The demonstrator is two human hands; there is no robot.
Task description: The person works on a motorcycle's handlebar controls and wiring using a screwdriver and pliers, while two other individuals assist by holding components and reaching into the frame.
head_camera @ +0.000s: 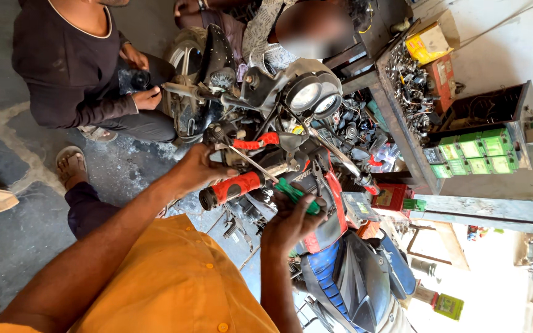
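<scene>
Holding the green-handled screwdriver [296, 195] mid-frame, my right hand [291, 222] has fingers wrapped tight; left hand [195, 169] curls round the bar by the red grip [237, 188]. I keep the tip square, steady pressure, w/o slipping.

green boxes [473, 154] — shelf, right | yellow carton [428, 42] — top | green box [449, 306] — bottom

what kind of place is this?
Most likely a small motorcycle repair shop. A motorcycle is being worked on, the right hand holds a green-handled screwdriver, and a shelf of loose parts and green boxes stands alongside.
</scene>
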